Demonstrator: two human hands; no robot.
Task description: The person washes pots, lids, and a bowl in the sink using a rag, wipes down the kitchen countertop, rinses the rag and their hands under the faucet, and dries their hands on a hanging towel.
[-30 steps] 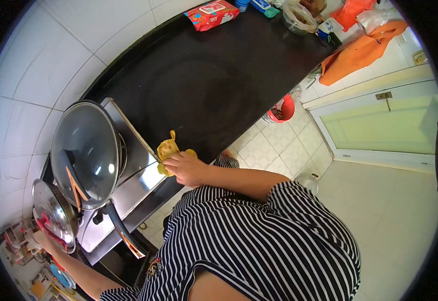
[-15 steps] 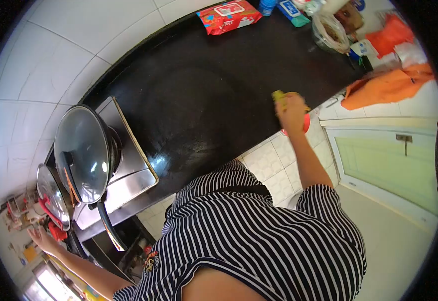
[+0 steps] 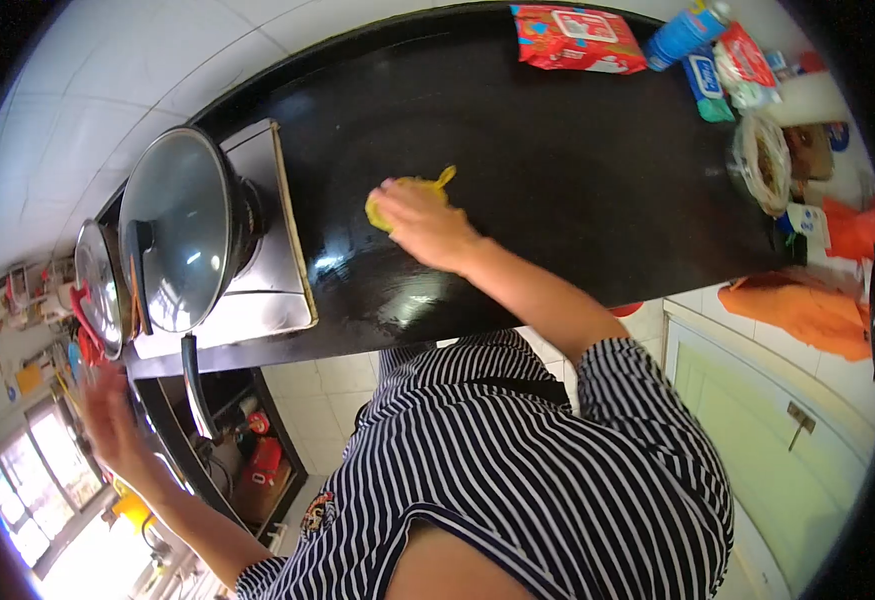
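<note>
On the black countertop (image 3: 557, 150), right of the stove, my right hand (image 3: 423, 222) presses down on a yellow cloth (image 3: 397, 205), whose loop sticks out beyond my fingers. Wet, shiny patches show on the counter between the cloth and its front edge. My left hand (image 3: 112, 415) is in the air at the lower left, slightly blurred, with its fingers apart and nothing in it. It is below the lidded pots. The large pan has a glass lid (image 3: 182, 225) and a long handle pointing toward me.
A steel stove (image 3: 275, 250) holds the large pan and a smaller lidded pot (image 3: 97, 280). A red wipes pack (image 3: 582, 42), blue can (image 3: 682, 38) and bagged bowl (image 3: 760, 165) stand at the back right. An orange cloth (image 3: 802, 312) hangs at the right edge.
My right hand first swept right with the cloth, from beside the stove to the far end, and is now back nearer the stove. My left hand left the smaller pot. The view has turned.
</note>
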